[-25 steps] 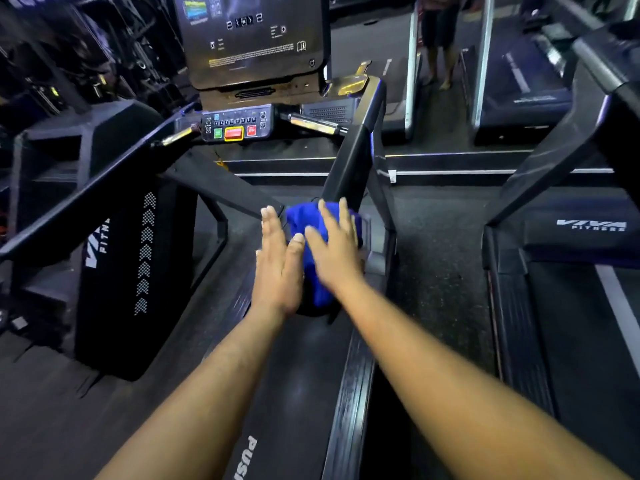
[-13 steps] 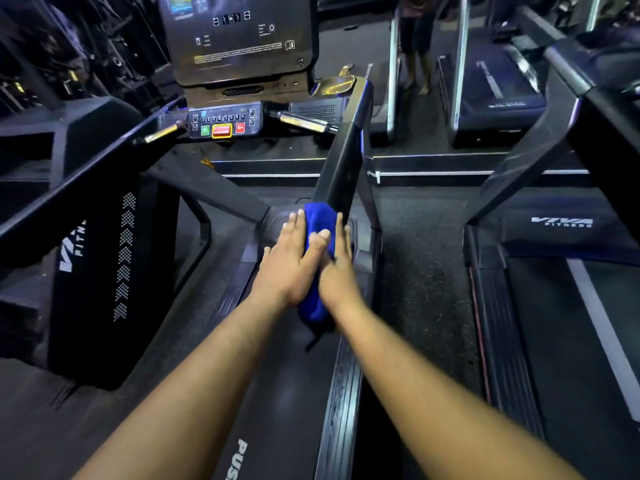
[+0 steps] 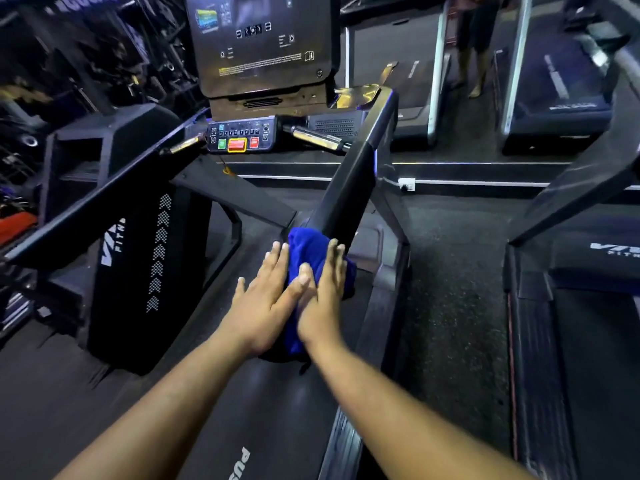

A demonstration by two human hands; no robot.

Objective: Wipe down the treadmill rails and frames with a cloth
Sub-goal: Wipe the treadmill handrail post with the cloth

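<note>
A blue cloth (image 3: 306, 247) is wrapped over the lower end of the treadmill's black right handrail (image 3: 349, 188). My left hand (image 3: 263, 306) presses flat against the cloth's left side, and its thumb crosses over onto my right hand. On the cloth's right side my right hand (image 3: 323, 299) lies flat with the fingers stretched up along the rail. The cloth is squeezed between both palms, and a loose end hangs below the wrists. The left handrail (image 3: 104, 199) runs up toward the console (image 3: 263, 46).
The control panel (image 3: 239, 136) with red and green buttons sits under the console. The belt (image 3: 277, 410) and the ribbed side rail (image 3: 346, 441) lie below my arms. Another treadmill (image 3: 588, 306) stands to the right across a floor strip. A person (image 3: 474, 39) stands far back.
My left hand has closed in against my right hand, so the cloth is now pinched between them. Both hands have slid slightly down the rail's end.
</note>
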